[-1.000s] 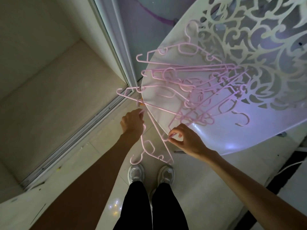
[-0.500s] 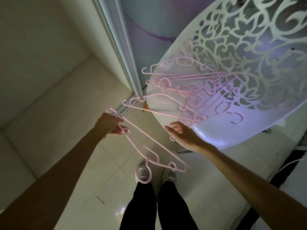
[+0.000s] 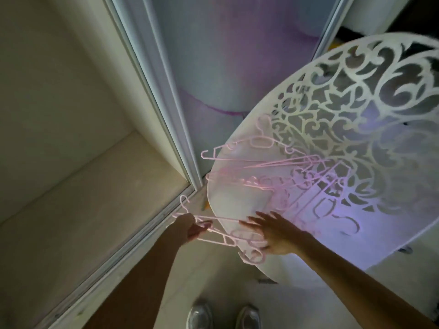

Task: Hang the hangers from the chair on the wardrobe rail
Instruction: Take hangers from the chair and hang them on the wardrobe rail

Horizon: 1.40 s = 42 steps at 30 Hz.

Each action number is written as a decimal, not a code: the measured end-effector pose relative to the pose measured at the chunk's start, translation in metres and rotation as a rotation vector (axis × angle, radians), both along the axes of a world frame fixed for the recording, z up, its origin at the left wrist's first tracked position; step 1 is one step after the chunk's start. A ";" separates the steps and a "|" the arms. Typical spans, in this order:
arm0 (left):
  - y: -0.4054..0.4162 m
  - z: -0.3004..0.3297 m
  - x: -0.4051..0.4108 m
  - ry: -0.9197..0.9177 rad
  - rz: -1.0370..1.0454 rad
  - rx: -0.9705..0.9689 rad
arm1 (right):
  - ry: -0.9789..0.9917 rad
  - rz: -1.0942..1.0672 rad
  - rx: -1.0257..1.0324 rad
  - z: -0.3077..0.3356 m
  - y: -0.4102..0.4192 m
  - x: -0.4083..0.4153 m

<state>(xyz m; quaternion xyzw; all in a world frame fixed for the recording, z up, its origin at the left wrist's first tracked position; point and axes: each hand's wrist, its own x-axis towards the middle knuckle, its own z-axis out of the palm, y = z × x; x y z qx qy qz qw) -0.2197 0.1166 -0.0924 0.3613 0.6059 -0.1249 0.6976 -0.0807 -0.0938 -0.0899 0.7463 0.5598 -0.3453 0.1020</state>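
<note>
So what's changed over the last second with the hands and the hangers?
The left hand has pulled one pink hanger off the chair's edge and keeps hold of it. The right hand let go of that hanger and now reaches with spread fingers toward the pile of hangers on the chair. The pile has stayed on the seat.

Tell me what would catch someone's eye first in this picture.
Probably the white chair at right, its back cut in a lacy scroll pattern, with a tangle of pink hangers on the seat. Below it, the left hand grips one hanger at the seat's edge, while the right hand reaches over the seat with fingers spread.
</note>
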 end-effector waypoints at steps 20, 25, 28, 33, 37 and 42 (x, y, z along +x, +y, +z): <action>-0.026 0.026 -0.017 -0.476 0.193 -0.206 | 0.157 -0.321 0.302 0.048 0.003 -0.012; -0.025 0.050 -0.059 -0.413 0.445 -0.145 | 0.311 -0.328 0.161 0.088 0.046 -0.052; -0.014 0.043 -0.092 0.135 0.427 0.374 | 0.460 -0.337 0.008 0.073 0.064 -0.078; 0.003 0.000 -0.148 -0.218 -0.555 0.956 | 0.705 -0.514 -0.143 0.018 0.078 -0.126; 0.009 -0.056 -0.167 -0.320 -0.967 0.897 | 0.633 -0.501 -0.118 -0.052 0.079 -0.158; 0.028 -0.155 -0.202 -0.118 -0.948 1.073 | 0.573 -0.760 0.078 -0.173 0.067 -0.173</action>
